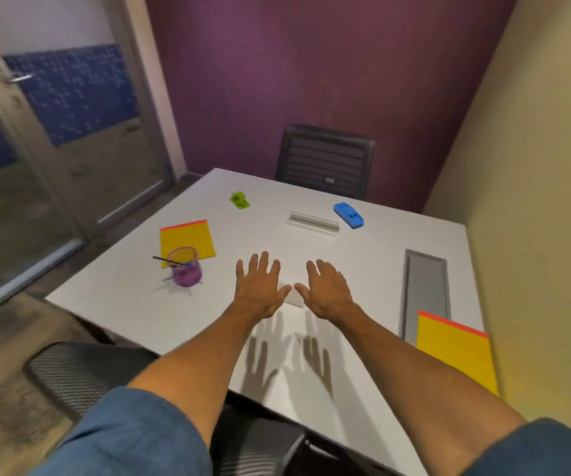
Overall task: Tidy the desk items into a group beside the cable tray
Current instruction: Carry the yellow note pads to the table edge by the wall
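Note:
My left hand [260,286] and my right hand [327,290] hover side by side over the middle of the white desk [363,372], palms down, fingers spread, holding nothing. A small pale object [294,298] lies on the desk between and partly under them. The grey cable tray [425,297] is set into the desk at the right. A yellow pad [455,352] lies beside it at the desk's right edge. Another yellow pad [187,242], a purple mesh pen cup [186,267], a green stapler [240,200], a blue stapler [348,215] and a clear holder [313,223] are spread across the desk.
A black mesh chair [325,159] stands at the desk's far side against the purple wall. Another chair [81,376] sits at the near left corner. A glass door [54,115] is at the left, and a beige wall runs along the right.

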The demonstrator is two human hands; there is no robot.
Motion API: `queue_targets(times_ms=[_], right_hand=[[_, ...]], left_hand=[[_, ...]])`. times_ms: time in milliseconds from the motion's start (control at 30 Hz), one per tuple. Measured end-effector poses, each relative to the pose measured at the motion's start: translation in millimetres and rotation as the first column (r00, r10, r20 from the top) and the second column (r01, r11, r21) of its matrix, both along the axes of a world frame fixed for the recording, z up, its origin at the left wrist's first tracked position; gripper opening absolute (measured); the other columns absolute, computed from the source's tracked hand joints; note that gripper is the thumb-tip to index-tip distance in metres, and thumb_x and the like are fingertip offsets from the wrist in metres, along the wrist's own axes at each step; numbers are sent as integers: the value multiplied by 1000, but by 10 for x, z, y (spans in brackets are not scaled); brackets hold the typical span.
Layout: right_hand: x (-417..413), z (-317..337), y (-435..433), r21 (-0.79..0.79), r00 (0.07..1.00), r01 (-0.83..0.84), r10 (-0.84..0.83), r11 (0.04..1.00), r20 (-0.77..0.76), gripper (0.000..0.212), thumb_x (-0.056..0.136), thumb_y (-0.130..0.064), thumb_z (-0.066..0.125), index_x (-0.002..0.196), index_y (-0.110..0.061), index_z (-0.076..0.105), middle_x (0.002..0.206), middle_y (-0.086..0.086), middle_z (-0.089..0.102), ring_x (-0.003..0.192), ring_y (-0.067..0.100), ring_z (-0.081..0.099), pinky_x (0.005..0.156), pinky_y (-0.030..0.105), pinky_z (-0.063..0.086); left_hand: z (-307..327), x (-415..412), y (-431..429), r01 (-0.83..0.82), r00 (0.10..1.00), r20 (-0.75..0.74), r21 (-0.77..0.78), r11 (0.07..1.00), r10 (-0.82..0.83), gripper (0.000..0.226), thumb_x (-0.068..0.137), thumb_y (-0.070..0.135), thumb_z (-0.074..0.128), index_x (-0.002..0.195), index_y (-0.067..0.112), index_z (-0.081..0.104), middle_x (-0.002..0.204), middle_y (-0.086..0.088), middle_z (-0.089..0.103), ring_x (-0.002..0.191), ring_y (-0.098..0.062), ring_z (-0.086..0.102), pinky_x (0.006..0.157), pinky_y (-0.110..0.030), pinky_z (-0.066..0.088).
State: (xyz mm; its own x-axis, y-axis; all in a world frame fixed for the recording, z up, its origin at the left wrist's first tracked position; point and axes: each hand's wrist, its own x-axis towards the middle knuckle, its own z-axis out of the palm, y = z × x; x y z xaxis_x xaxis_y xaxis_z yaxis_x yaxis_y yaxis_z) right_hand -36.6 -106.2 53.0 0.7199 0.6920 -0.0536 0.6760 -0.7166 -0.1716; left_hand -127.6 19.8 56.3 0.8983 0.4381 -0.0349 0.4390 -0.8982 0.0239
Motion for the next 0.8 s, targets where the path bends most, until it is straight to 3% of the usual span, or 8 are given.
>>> queue_targets(times_ms=[333,467,600,800], right_hand=[[-1349,424,1449,81,995,-82,77,993,62,60,98,-50,37,144,-11,31,149,16,33,137,33,32,111,45,30],[-1736,532,1882,101,992,-108,101,989,77,59,98,-50,39,141,-11,35,145,16,38,133,33,35,107,44,32],[-1931,592,2258,110,987,-146,137,983,86,55,97,-50,40,136,-11,40,135,14,44,124,33,41,101,43,37],[-1857,559,2824,88,988,-140,133,986,79,57,97,-51,41,137,-10,39,139,16,43,126,33,41,103,44,37]], left_hand=[[437,-1583,1321,-48,996,76,37,998,45,63,97,56,34,148,21,28,158,-8,18,145,-28,15,116,-55,9],[482,-2057,1832,-102,993,61,5,995,101,67,97,57,32,152,20,20,161,-9,10,148,-29,8,117,-56,2],[508,-2289,2277,-159,986,55,-10,987,160,69,97,59,27,153,22,15,162,-9,4,149,-29,3,116,-56,-3],[464,-2257,2862,-171,984,54,-33,985,173,69,97,59,27,153,21,17,162,-9,6,149,-31,3,116,-58,-2]])
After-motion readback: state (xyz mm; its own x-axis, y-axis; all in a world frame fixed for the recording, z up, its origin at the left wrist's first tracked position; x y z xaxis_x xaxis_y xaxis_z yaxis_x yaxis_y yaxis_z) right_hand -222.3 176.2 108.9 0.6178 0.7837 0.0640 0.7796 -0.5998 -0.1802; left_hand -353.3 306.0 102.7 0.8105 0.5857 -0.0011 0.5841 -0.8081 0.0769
